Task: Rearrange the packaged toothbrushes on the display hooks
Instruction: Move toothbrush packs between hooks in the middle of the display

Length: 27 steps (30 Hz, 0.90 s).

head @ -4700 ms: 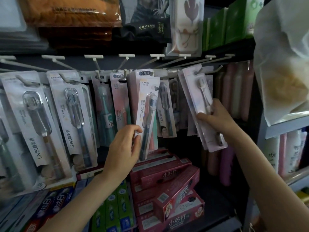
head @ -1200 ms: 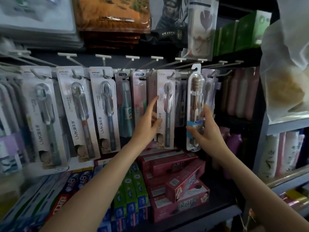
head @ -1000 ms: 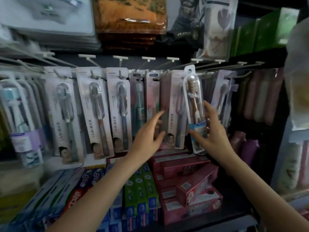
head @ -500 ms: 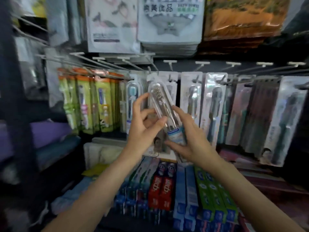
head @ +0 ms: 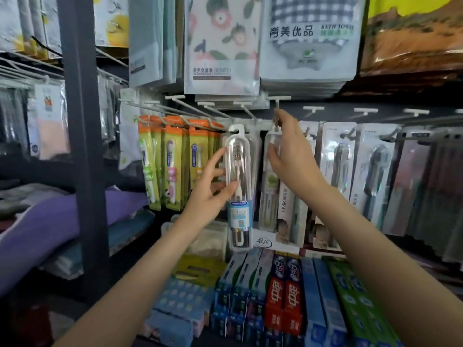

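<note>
A left hand [head: 213, 189] grips a clear toothbrush case [head: 239, 186] hanging at centre, while the right hand [head: 292, 156], at one o'clock, pinches a second case's [head: 269, 176] hang tab.

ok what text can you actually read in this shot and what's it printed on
"尚美优品" and "BATH TOWEL": checked towel pack
"LMK": toothbrush card behind the right hand
"浪莎": round sticker
Clear toothbrush case in the left hand, toothpaste boxes: too blurred.

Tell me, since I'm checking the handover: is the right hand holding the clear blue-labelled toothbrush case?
No: the left hand grips the clear toothbrush case, while the right hand reaches up at a neighbouring hook.
</note>
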{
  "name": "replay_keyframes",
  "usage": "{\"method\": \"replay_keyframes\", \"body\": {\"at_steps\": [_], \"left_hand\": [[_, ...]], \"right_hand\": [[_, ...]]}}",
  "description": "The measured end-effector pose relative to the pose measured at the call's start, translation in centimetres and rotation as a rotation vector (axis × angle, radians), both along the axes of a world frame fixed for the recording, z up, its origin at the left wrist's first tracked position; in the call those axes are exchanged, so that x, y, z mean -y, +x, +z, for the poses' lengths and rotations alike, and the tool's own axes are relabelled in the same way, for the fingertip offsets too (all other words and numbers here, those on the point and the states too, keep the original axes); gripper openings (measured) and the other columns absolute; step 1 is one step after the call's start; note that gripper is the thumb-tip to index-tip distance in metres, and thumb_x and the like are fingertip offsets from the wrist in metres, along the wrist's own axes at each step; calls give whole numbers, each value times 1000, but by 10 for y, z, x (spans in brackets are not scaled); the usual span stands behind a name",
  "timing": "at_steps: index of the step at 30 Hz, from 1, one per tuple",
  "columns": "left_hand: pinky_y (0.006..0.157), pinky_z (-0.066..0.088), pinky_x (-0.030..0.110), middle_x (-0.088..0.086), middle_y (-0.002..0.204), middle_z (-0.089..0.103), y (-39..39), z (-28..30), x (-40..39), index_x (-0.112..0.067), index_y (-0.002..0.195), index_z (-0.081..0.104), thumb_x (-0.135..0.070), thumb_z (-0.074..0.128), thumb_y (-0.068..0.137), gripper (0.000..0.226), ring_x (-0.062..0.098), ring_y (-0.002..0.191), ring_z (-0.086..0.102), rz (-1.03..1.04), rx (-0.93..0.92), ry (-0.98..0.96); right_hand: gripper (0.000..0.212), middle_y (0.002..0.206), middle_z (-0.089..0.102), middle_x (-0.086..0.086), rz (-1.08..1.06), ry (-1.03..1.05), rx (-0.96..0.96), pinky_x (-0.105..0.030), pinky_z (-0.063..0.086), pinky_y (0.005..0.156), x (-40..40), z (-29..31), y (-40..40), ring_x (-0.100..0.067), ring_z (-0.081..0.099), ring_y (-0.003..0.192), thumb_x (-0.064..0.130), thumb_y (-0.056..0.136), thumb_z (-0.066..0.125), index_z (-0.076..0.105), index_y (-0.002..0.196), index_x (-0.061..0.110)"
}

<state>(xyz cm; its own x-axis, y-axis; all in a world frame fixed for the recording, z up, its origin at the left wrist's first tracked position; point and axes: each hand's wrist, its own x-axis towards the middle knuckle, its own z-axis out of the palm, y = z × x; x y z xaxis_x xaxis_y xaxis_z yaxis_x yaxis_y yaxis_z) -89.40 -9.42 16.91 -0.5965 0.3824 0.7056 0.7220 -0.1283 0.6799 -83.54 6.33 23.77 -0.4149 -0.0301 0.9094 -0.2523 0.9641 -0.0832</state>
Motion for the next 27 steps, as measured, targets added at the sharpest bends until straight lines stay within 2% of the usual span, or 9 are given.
{"method": "replay_keyframes", "body": {"at_steps": [2, 6, 10, 14, 16, 20, 22, 25, 27], "left_hand": [[85, 46, 14, -3, 114, 55, -3, 0, -1, -50, 131, 24, -17, 57, 89, 62, 2, 100, 56, -21, -9, -4], [82, 49, 18, -8, 118, 52, -3, -7, 0, -53, 127, 27, -12, 56, 89, 63, 4, 99, 59, -82, -61, 7], [90, 49, 20, -25, 120, 44, 0, -2, -9, -55, 124, 25, -15, 55, 89, 61, 7, 112, 54, -85, -98, 18], [98, 45, 24, -9, 135, 42, -2, 3, -20, -56, 128, 23, -15, 55, 91, 64, 10, 121, 47, -38, -106, -8], [91, 46, 17, -5, 128, 49, -2, 4, -26, -46, 136, 24, -16, 55, 91, 63, -3, 109, 52, -26, -82, -2], [66, 42, 1, -18, 100, 49, 0, 4, -29, -32, 140, 29, -11, 55, 91, 59, -26, 77, 50, -53, 38, 79], [72, 45, 8, -18, 100, 49, -3, 2, -26, -42, 133, 32, -12, 57, 89, 59, -21, 79, 53, -81, 92, 124], [91, 46, 27, -13, 109, 50, -9, 1, -20, -55, 122, 35, -17, 60, 87, 57, 0, 103, 53, -86, 128, 94], [97, 45, 31, -3, 121, 51, -13, 1, -14, -57, 122, 35, -16, 58, 89, 58, 11, 114, 51, -60, 69, 29]], "right_hand": [[57, 140, 37, -15, 14, -36, 40, -10, 22, 98, 0, -1, -2, -26, 38, 129, -5, 88, 44, 25, 141, 2], [58, 145, 35, -11, 48, -73, 98, -29, 34, 104, -1, -1, 4, -26, 42, 126, -7, 89, 38, 23, 143, 7], [61, 146, 34, -11, 49, -83, 124, -22, 28, 106, -3, 0, 7, -23, 36, 133, -11, 87, 37, 23, 143, 8], [60, 145, 35, -9, 56, -96, 133, -25, 31, 106, -3, 0, 7, -23, 38, 131, -10, 88, 38, 24, 143, 9], [60, 144, 36, -10, 59, -96, 128, -27, 33, 106, -3, 0, 6, -24, 40, 130, -10, 88, 38, 24, 143, 9], [62, 144, 37, -11, 61, -87, 114, -29, 34, 107, -5, 0, 6, -24, 40, 130, -13, 85, 37, 25, 142, 7], [63, 145, 35, -11, 63, -84, 120, -31, 34, 108, -6, 1, 6, -23, 36, 132, -14, 84, 36, 25, 142, 7], [64, 148, 31, -10, 68, -89, 130, -31, 32, 110, -5, 0, 7, -21, 31, 136, -14, 84, 36, 23, 143, 7], [67, 150, 26, -9, 69, -93, 151, -23, 28, 109, -5, -2, 7, -20, 26, 139, -15, 84, 34, 19, 145, 9]]}}
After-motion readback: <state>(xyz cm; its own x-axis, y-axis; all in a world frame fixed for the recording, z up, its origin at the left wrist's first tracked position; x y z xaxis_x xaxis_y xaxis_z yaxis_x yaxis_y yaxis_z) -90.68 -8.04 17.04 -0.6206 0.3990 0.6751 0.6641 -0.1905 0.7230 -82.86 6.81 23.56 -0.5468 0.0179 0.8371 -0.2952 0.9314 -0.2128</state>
